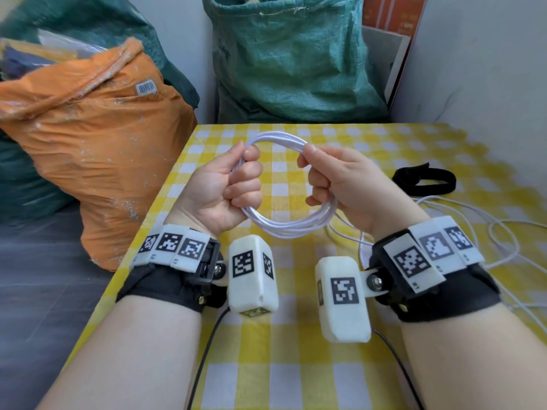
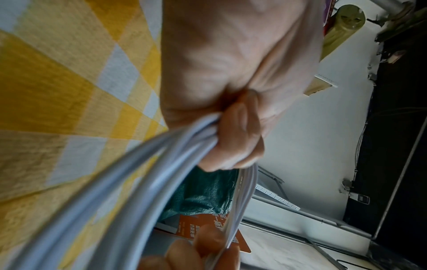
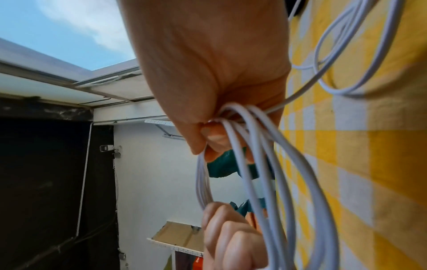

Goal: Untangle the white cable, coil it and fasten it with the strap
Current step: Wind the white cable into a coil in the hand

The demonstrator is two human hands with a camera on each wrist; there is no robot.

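A white cable (image 1: 284, 224) is wound into a round coil of several loops held above the yellow checked table (image 1: 296, 365). My left hand (image 1: 233, 180) grips the coil's left side with curled fingers. My right hand (image 1: 328, 176) grips its right side the same way. The coil (image 2: 129, 182) runs out of my left fist (image 2: 240, 138) in the left wrist view. In the right wrist view the loops (image 3: 265, 173) hang from my right fist (image 3: 215, 131). Loose cable (image 1: 500, 232) trails off on the table to the right. The black strap (image 1: 426, 180) lies on the table at right, apart from both hands.
An orange sack (image 1: 97, 143) and a green sack (image 1: 293, 60) stand beyond the table's left and far edges. A grey wall (image 1: 485, 54) borders the right side. Black wires (image 1: 204, 356) from the wrist cameras run across the near table.
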